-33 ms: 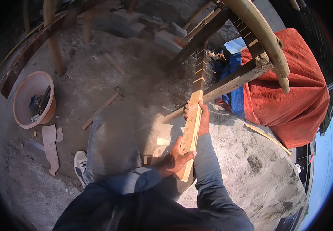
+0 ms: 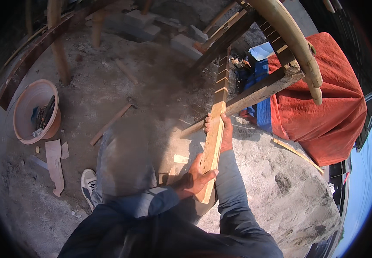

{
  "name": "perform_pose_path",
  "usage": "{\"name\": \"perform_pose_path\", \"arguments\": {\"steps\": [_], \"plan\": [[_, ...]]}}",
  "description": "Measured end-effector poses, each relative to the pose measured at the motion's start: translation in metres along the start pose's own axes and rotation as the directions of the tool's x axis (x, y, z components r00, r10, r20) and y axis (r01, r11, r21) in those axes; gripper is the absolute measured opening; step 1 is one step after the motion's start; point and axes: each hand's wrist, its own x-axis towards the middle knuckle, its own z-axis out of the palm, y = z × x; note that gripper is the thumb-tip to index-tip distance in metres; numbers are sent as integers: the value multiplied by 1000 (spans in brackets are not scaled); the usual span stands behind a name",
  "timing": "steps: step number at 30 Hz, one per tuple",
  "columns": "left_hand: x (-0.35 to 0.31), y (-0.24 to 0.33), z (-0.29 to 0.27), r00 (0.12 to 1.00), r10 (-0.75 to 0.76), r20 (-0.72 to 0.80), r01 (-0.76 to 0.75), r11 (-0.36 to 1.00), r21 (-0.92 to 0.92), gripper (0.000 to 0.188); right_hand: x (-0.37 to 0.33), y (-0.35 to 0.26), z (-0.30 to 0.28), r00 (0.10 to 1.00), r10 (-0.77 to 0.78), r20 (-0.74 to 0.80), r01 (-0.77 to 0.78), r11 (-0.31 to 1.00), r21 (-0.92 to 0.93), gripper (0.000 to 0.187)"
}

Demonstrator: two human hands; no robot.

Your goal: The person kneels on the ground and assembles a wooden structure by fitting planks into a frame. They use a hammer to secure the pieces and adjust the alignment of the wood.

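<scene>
A long, narrow wooden plank (image 2: 213, 144) slants away from me, with its near end close to my body. Dark bands of shadow cross its far part. My left hand (image 2: 196, 177) is closed round the near end, thumb lying across the wood. Farther up, my right hand (image 2: 226, 132) grips the same plank from beneath, with fingertips showing on its left edge and the thumb on the right. Just beyond that hand, the plank passes in front of a rough timber beam (image 2: 255, 95); whether they touch I cannot tell.
A hammer (image 2: 110, 124) lies on the dirt left of centre. Farther left stands a pinkish bucket (image 2: 21, 115) with tools inside, near a torn flat strip (image 2: 54, 161). A bamboo pole (image 2: 287, 30) arches at upper right, before a red tarp (image 2: 323, 116). Pale blocks (image 2: 186, 45) lie at the back.
</scene>
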Motion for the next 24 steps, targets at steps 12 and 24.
{"name": "perform_pose_path", "arguments": {"steps": [12, 24], "plan": [[9, -7, -24, 977, -155, 144, 199, 906, -374, 77, 15, -3, 3, 964, -105, -244, 13, 936, -353, 47], [12, 7, -5, 992, -92, 90, 112, 963, -244, 74, -35, 0, 42, 926, -201, -319, -20, 819, -574, 27]]}}
